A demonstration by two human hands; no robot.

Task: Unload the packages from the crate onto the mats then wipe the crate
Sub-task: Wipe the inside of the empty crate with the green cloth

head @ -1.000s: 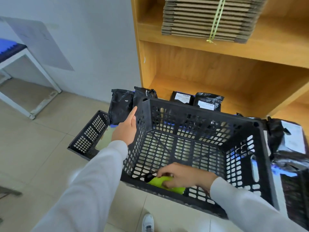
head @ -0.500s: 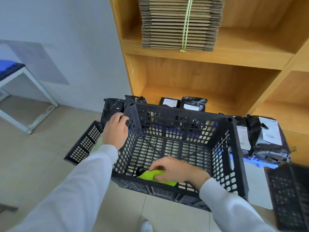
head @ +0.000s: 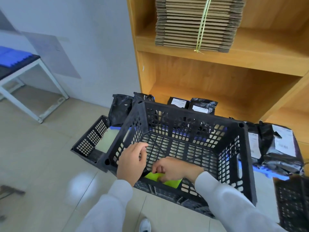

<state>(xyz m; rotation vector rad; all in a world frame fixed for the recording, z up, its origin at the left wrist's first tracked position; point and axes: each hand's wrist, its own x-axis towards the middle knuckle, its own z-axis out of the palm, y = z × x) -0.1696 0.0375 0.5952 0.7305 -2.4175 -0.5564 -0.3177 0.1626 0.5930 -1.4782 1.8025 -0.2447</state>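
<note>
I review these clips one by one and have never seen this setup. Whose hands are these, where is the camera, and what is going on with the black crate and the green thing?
There is no robot here: a person in pale sleeves works with bare hands, and the one camera sits on their head, looking forward and down. That is why the arms enter from the bottom of the picture.

The black plastic crate stands on the tiled floor in front of a wooden shelf. No packages show inside it. Black packages with white labels lie behind it and to its right, some on a blue mat.

The right hand grips a yellow-green cloth against the crate's near inside wall, apparently wiping. The left hand hangs over the near left corner with loosely curled fingers; whether it touches the rim is unclear. A bundle of flattened cardboard sits on an upper shelf.
</note>
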